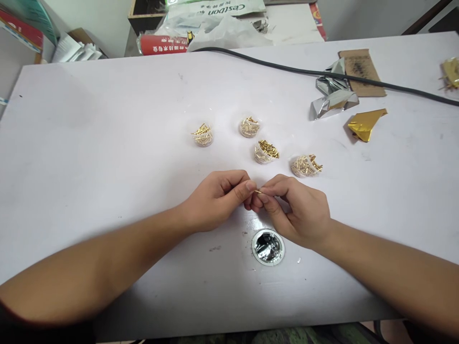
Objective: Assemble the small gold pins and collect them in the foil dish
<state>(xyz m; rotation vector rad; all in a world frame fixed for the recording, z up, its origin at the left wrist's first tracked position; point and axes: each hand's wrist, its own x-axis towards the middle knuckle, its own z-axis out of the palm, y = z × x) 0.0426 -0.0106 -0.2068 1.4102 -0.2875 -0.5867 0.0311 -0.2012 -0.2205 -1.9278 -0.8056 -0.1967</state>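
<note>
My left hand [225,198] and my right hand [299,205] meet fingertip to fingertip over the middle of the white table. Between them is a thin gold-coloured metal pin [258,191], pinched from both sides by thumbs and forefingers. Most of it is hidden by the fingers. Just beyond my hands stand small clear cups of gold metal parts: one with long pins [202,135], one at the back [249,127], one with short pieces [266,151], and one at the right [306,166].
A round cable hole [268,247] with a dark, shiny filling lies before me. Across the back runs a black cable [287,70], over silver foil [333,102] and a cardboard piece [362,71]. Gold foil [366,125] lies at the right. Plastic bags [229,33] lie behind the table.
</note>
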